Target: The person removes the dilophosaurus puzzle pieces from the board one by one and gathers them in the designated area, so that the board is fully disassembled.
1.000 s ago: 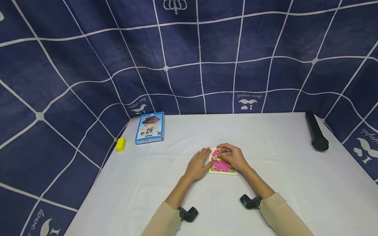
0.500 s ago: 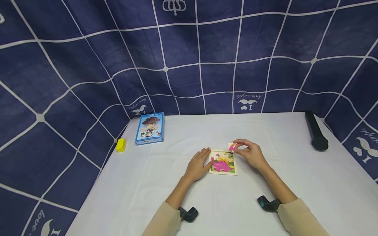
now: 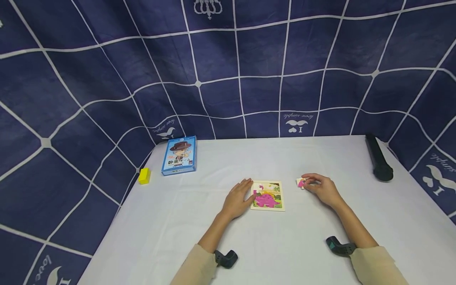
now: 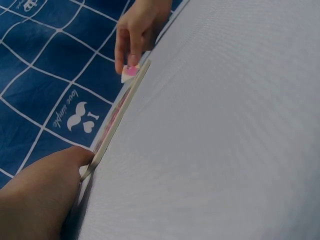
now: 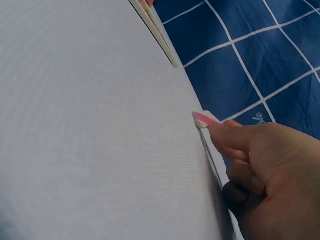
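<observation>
A square jigsaw puzzle [image 3: 268, 201] with a pink dinosaur picture lies in its pale frame at the middle of the table. My left hand [image 3: 236, 199] rests along its left edge, fingers extended and thumb on the picture. To the right of the frame, my right hand [image 3: 323, 190] pinches a puzzle piece [image 3: 301, 182] with pink on it between thumb and fingers. That piece [image 5: 204, 119] is close to the tabletop in the right wrist view; I cannot tell if it touches. At the puzzle's upper left, a pale gap with a bit of pink shows.
A blue card game box [image 3: 179, 155] lies at the back left of the white table [image 3: 221, 245], with a yellow block [image 3: 144, 176] beside it near the left edge. A black microphone-like object [image 3: 379, 158] lies at the back right. A blue checked curtain [image 3: 263, 95] hangs behind.
My right hand has lifted a piece from the puzzle's upper left and carried it right, past the frame, to near the tabletop. My left hand has stayed on the frame's left edge.
</observation>
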The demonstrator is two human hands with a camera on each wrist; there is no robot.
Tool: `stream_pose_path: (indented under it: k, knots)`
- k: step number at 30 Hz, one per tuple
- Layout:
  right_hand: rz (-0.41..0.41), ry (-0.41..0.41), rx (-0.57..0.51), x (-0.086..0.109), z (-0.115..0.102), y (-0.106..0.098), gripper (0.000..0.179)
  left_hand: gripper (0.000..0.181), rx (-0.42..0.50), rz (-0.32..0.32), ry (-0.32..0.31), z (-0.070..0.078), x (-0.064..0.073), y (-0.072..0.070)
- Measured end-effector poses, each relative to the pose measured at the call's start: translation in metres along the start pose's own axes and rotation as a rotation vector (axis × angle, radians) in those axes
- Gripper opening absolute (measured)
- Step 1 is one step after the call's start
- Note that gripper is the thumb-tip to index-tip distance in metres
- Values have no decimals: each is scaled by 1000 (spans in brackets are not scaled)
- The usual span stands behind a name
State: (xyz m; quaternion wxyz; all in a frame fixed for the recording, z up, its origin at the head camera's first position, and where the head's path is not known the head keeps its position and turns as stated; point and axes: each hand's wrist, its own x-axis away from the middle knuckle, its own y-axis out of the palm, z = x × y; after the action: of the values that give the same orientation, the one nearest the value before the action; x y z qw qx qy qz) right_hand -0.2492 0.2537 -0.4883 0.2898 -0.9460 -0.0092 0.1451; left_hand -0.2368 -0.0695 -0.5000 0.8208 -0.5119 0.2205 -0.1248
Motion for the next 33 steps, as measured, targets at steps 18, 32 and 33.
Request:
stream_pose_path:
  k: [18,32,33]
  knots:
    - [2,19,182,0,3,4,27,56,0,-4,8,-1,0,-1]
    - [43,-44,125,0,-16,24,35,56,1,8,-7,-1,1,-3]
    - [37,-53,118,-1,-19,28,35,56,-2,12,-6,-1,1,-3]
